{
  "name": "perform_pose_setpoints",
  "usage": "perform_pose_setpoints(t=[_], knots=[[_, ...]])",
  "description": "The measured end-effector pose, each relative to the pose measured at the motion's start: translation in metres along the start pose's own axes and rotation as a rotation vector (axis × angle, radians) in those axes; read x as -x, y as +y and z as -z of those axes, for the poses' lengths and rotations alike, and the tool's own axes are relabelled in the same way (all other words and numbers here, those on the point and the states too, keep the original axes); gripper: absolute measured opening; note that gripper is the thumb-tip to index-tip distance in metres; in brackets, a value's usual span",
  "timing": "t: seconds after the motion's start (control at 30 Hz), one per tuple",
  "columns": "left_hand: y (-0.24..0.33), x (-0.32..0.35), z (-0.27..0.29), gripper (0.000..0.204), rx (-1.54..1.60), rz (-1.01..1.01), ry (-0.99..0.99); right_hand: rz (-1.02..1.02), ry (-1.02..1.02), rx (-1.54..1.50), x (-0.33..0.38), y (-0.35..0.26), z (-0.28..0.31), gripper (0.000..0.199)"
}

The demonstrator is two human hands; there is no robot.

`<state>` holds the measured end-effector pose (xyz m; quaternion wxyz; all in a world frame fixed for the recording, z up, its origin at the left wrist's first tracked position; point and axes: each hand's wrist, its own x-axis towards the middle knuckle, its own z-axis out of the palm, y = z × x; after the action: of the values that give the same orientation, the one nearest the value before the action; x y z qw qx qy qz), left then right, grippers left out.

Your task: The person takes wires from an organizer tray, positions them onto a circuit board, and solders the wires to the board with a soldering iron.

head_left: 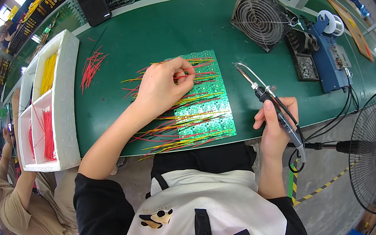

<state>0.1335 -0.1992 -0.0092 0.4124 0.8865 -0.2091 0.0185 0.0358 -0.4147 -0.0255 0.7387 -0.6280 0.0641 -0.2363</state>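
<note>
A green circuit board panel (207, 115) lies on the green worktable, with several red and yellow wires (167, 133) running across it and out over its left edge. Above the panel's upper left part, my left hand (167, 79) is closed in a pinch on a red wire (181, 75); its fingertips partly hide the wire. To the right of the panel, my right hand (276, 121) grips a soldering iron (270, 97) with a thin metal tube along its tip. The iron's tip points up and left, held apart from the board.
A white foam box (70, 103) with red and yellow wires stands left, beside a loose pile of red wires (93, 68). At the back are a black phone (92, 2), a square fan (259, 18) and a blue soldering station (331, 60). A co-worker (31, 206) sits at left.
</note>
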Motion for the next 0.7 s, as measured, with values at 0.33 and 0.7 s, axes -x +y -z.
perform_pose_setpoints(t=[0.33, 0.7], knots=[[-0.0003, 0.0005, -0.0009, 0.008, -0.022, -0.021, 0.028, -0.057, -0.112, 0.039, 0.0007, -0.0042, -0.0035, 0.018], [-0.001, 0.0009, -0.0017, 0.008, 0.024, -0.026, 0.032, -0.045, -0.151, 0.096, 0.0008, -0.0046, -0.0028, 0.018]])
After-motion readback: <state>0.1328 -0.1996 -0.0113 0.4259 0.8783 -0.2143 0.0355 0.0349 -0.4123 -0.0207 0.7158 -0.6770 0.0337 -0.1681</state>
